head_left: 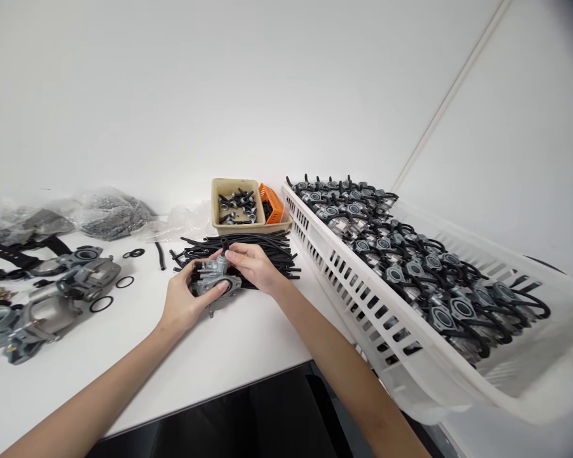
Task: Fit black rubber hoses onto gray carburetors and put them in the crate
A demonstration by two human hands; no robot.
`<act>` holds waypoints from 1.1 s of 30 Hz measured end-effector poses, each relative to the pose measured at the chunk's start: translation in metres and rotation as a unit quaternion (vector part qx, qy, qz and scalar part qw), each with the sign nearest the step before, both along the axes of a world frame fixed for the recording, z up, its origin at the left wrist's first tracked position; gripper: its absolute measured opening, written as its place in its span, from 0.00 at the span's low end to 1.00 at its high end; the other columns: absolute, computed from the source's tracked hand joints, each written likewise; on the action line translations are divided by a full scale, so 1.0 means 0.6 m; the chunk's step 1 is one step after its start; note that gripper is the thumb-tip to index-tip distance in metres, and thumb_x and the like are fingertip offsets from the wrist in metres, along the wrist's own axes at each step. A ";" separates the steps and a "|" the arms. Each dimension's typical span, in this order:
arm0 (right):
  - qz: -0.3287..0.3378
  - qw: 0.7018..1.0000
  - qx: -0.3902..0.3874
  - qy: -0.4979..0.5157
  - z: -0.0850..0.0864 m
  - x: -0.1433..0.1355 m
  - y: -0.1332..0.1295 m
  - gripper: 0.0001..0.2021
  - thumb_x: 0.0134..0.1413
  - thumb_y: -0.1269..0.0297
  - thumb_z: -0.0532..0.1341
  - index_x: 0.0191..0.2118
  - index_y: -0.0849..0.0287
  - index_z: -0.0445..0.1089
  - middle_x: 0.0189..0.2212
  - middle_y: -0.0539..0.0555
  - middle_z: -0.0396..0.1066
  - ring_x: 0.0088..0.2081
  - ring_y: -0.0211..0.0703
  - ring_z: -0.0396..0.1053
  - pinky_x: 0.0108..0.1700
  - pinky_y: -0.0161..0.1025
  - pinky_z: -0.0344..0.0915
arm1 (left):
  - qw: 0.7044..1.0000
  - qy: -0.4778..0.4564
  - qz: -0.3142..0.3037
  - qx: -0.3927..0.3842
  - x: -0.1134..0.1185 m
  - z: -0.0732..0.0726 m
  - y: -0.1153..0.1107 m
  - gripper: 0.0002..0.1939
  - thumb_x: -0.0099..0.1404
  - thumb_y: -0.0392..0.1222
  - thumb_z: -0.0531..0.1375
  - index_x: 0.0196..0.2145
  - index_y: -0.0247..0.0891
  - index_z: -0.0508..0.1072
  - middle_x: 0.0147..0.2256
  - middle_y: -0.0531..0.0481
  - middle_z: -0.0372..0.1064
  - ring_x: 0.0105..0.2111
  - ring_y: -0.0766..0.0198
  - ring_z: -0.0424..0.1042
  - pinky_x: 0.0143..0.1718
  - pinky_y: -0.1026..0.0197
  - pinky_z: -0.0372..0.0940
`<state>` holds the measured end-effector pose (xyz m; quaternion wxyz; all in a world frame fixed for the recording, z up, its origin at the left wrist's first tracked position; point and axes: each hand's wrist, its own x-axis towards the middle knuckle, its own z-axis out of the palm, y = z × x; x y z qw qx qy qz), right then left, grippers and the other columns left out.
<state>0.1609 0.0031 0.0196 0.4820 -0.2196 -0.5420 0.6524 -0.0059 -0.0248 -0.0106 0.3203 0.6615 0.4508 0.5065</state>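
Note:
My left hand is wrapped round a grey metal carburetor, its thumb lying across the round flange opening. My right hand pinches a metal cap with a black rubber top, which sits upright on the carburetor's upper end. Whether the cap is fully seated, I cannot tell. Right behind both hands lies a pile of black rubber hoses. One short hose lies apart to the left.
A beige bin holds similar black-topped caps, beside a small orange basket. On the right, a white crate carries many carburetors with hoses. More carburetors, black O-rings and plastic-bagged parts lie left.

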 end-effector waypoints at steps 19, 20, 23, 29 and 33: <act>-0.053 0.998 -0.026 0.021 -0.011 -0.001 0.008 0.18 0.30 0.61 0.76 0.27 0.60 0.69 0.30 0.47 0.71 0.34 0.35 0.69 0.46 0.36 0.64 | 1.000 -0.002 0.007 0.008 -0.003 0.005 -0.002 0.26 0.51 0.56 0.67 0.42 0.35 0.70 0.38 0.43 0.75 0.38 0.51 0.75 0.43 0.53 0.69; -0.054 0.998 -0.023 0.015 -0.011 -0.001 0.008 0.18 0.30 0.61 0.76 0.28 0.59 0.70 0.30 0.47 0.72 0.34 0.36 0.70 0.47 0.37 0.65 | 1.000 0.000 0.009 0.009 -0.003 0.004 -0.002 0.27 0.51 0.56 0.67 0.42 0.35 0.70 0.38 0.43 0.75 0.38 0.51 0.75 0.43 0.53 0.69; -0.051 0.999 -0.003 -0.009 -0.006 0.000 0.004 0.21 0.30 0.60 0.76 0.34 0.59 0.73 0.33 0.50 0.74 0.38 0.39 0.71 0.49 0.40 0.66 | 1.000 0.005 0.009 0.014 -0.003 0.001 -0.001 0.26 0.51 0.56 0.67 0.42 0.35 0.70 0.38 0.43 0.76 0.38 0.51 0.75 0.43 0.53 0.69; -0.028 0.998 0.021 -0.047 0.003 -0.001 -0.003 0.22 0.35 0.60 0.75 0.40 0.59 0.76 0.37 0.53 0.76 0.40 0.41 0.72 0.49 0.41 0.67 | 0.998 0.049 0.019 0.036 -0.002 -0.002 -0.002 0.28 0.51 0.56 0.67 0.43 0.35 0.71 0.38 0.42 0.76 0.38 0.50 0.76 0.42 0.51 0.70; -0.031 0.997 0.025 -0.062 0.000 -0.003 -0.003 0.20 0.36 0.59 0.74 0.39 0.59 0.77 0.37 0.54 0.77 0.41 0.43 0.72 0.49 0.43 0.68 | 0.996 0.067 0.019 0.049 0.002 0.001 -0.005 0.28 0.51 0.55 0.67 0.44 0.35 0.71 0.39 0.43 0.76 0.39 0.50 0.76 0.43 0.51 0.70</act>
